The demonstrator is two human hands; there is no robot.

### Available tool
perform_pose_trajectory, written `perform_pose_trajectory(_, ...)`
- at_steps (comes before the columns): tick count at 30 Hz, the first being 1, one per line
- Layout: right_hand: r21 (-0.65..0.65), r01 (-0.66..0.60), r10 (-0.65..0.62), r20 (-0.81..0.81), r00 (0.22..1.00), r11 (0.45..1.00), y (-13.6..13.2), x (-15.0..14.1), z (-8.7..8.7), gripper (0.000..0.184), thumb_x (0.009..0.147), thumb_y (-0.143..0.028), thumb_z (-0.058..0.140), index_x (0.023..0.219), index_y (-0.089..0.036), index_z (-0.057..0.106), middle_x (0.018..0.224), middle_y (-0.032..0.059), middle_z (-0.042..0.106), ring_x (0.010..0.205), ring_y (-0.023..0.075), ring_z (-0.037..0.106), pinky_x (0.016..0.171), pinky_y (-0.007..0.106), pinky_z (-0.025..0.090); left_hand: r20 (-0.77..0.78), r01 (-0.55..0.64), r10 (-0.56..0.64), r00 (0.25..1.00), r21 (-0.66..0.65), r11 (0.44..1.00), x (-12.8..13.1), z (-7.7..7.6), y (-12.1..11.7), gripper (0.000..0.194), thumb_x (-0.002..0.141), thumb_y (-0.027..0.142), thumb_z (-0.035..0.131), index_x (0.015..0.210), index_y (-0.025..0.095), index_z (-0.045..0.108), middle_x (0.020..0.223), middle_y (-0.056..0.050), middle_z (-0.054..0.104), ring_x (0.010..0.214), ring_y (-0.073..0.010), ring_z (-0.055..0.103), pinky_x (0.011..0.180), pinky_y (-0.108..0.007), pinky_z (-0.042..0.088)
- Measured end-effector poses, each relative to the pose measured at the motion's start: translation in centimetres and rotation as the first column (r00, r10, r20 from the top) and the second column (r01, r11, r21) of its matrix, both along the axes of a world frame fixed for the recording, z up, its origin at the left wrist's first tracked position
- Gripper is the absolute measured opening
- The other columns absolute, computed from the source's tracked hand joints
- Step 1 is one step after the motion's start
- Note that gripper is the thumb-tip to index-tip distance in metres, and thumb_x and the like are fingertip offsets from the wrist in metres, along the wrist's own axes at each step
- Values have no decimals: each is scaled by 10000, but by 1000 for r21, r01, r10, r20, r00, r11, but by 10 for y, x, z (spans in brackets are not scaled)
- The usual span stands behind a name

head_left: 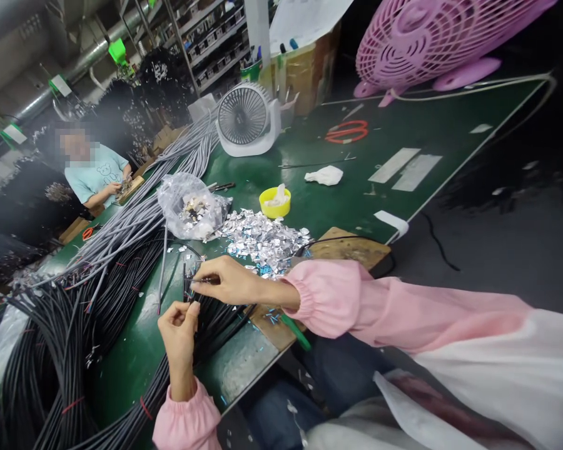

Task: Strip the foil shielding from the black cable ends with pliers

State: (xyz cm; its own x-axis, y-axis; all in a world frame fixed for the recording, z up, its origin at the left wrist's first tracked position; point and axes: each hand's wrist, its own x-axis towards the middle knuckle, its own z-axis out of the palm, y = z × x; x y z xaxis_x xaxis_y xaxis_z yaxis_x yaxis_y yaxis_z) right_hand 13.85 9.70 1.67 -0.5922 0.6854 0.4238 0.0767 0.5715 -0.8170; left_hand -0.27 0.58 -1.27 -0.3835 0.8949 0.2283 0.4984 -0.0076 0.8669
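My left hand (178, 328) is closed in a pinch around the end of a black cable (187, 290) that stands up from the bundle of black cables (51, 375) on the green table (403, 137). My right hand (225, 281), in a pink sleeve, is also closed, its fingertips pinching something thin at the top of that same cable. What the fingers pull at is too small to make out. A heap of silver foil scraps (263, 237) lies just beyond my right hand.
Grey cables (169, 175) run along the table toward a seated person (96, 172). A clear bag of scraps (190, 206), yellow bowl (274, 202), white fan (246, 119), pink fan (426, 37), red scissors (349, 131) and a wooden board (351, 247) are also here.
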Motion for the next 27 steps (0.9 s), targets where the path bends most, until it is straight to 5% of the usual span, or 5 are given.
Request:
perform_pose_trajectory(12, 290, 50, -48, -16, 999, 956, -2, -3, -17, 106, 679, -75, 597, 759, -122, 647, 704, 34, 608, 631, 115, 522, 583, 215, 393, 59, -11, 13, 998, -48, 999, 2, -1, 2, 225, 708, 358, 609, 613, 155, 630, 430, 0, 485, 392, -108, 428, 385, -219, 314)
perform_pose_trajectory(17, 447, -110, 127, -8, 992, 887, -8, -3, -23, 141, 729, -69, 545, 774, -141, 658, 673, 28, 598, 598, 107, 521, 534, 203, 374, 62, -64, 66, 996, -21, 998, 0, -2, 1, 245, 725, 351, 586, 589, 149, 611, 461, -9, 518, 383, -96, 415, 372, -213, 303)
perform_pose_trajectory(19, 374, -72, 112, -85, 990, 924, -9, -3, -21, 144, 714, -56, 553, 758, -135, 665, 654, 19, 599, 577, 94, 509, 529, 194, 369, 37, -80, 80, 996, 4, 997, 1, -1, 1, 252, 722, 341, 588, 552, 156, 582, 450, -4, 501, 385, -96, 412, 377, -212, 307)
perform_pose_trajectory(22, 120, 106, -85, -171, 982, 987, -9, -4, -13, 88, 707, -90, 587, 726, -111, 670, 645, 17, 605, 556, 79, 485, 531, 190, 360, 12, -92, 92, 996, 34, 995, 4, 3, 1, 263, 726, 339, 584, 528, 171, 544, 418, 16, 450, 384, -98, 403, 388, -213, 310)
perform_pose_trajectory(27, -162, 73, -72, 10, 997, 984, -7, -2, -2, 141, 694, -157, 609, 577, -89, 648, 499, -34, 483, 491, 52, 386, 483, 185, 282, -38, -85, 88, 995, 60, 995, 8, 6, 1, 286, 710, 360, 598, 508, 183, 502, 439, 15, 446, 398, -106, 416, 405, -222, 312)
